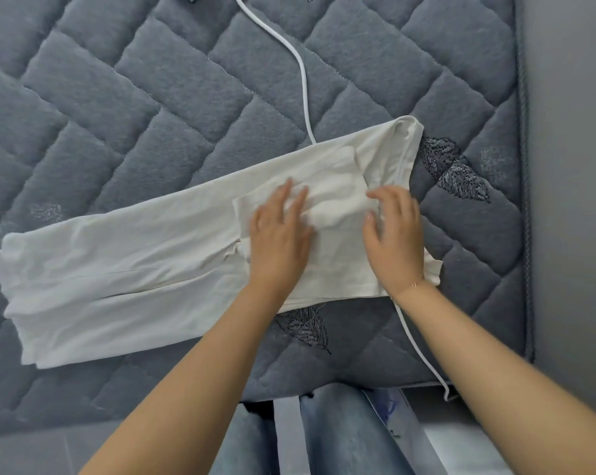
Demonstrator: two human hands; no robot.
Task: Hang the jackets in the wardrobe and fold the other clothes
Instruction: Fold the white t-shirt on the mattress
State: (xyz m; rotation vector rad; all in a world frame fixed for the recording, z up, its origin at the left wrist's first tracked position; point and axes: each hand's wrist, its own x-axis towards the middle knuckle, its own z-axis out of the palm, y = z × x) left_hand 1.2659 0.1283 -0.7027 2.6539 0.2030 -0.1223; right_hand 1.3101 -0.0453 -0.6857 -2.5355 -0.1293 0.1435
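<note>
- White garment (125,269) lies flat across the mattress (146,97), long end reaching the left edge of view; sides already folded in to a narrow strip, a smaller flap laid over the right part.
- Left hand (279,234) flat on that flap, fingers straight, pressing, gripping nothing.
- Right hand (394,234) just beside it, fingers loosely spread on the cloth near the neckline, holding nothing.
- White cable (301,70) runs under the garment and comes out toward the near edge.
- Judgement: fold partly done; the lengthwise folds remain. No jackets or wardrobe in view.
- Room: open mattress above and left; mattress edge close on the right, grey floor (570,166) beyond.
</note>
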